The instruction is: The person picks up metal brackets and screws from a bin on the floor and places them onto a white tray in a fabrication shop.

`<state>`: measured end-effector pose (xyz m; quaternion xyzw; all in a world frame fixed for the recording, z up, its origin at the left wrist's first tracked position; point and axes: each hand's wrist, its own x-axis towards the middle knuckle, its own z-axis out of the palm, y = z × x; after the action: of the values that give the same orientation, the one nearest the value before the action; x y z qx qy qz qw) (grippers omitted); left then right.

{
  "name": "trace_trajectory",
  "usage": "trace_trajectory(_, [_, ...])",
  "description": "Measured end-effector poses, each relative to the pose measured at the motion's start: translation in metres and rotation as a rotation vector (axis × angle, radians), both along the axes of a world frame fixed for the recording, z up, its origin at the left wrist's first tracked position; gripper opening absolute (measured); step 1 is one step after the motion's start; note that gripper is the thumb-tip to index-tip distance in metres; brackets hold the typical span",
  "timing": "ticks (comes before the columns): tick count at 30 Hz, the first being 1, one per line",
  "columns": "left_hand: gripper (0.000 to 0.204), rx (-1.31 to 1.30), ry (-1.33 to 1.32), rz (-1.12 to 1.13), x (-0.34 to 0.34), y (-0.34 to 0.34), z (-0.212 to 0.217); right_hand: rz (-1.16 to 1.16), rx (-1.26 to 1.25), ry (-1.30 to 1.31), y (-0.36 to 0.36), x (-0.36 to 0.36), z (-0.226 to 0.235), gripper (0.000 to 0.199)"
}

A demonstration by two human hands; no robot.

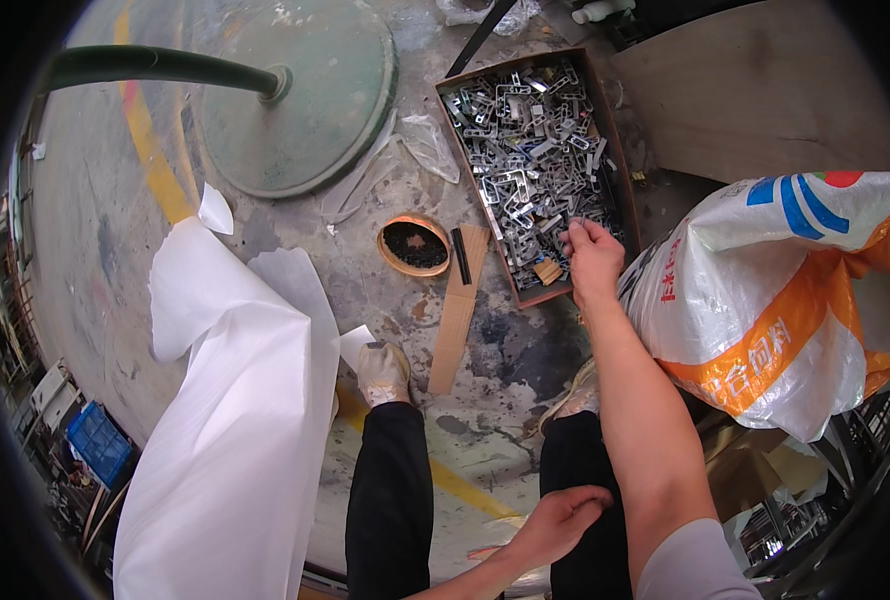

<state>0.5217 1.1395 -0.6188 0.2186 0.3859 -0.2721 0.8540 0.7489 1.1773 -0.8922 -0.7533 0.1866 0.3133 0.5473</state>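
Observation:
My right hand (594,258) reaches into the near right part of a shallow rectangular box (617,165) heaped with small silvery metal brackets (525,140). Its fingers are curled together over the pieces, and I cannot make out what is between them. Above my right thigh rests my left hand (557,522), its fingers folded in and the thumb on top; whatever it may hold is hidden. A small piece of tan wood or card (547,270) lies in the box's near corner, just left of my right hand.
Left of the box stand a round dish (386,256) of small black parts and a cardboard strip (452,340) bearing a black bar (461,256). White sheeting (235,430) drapes at left. A woven sack (735,290) bulges at right. Beyond is a round green base (305,120) with a pole.

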Motion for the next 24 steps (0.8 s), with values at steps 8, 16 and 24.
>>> trace_trajectory(8, [0.028,-0.134,0.032,0.069,-0.001,-0.002,0.001,0.249,-0.603,-0.157,0.059,0.003,-0.009,0.036])
trace_trajectory(16, [0.030,-0.130,0.023,0.001,-0.004,-0.004,0.002,0.057,-0.400,0.047,0.056,0.007,-0.030,0.022])
trace_trajectory(24, [0.029,-0.105,-0.013,-0.015,-0.003,-0.003,-0.001,0.405,-0.395,-0.641,0.066,-0.001,0.002,0.018])
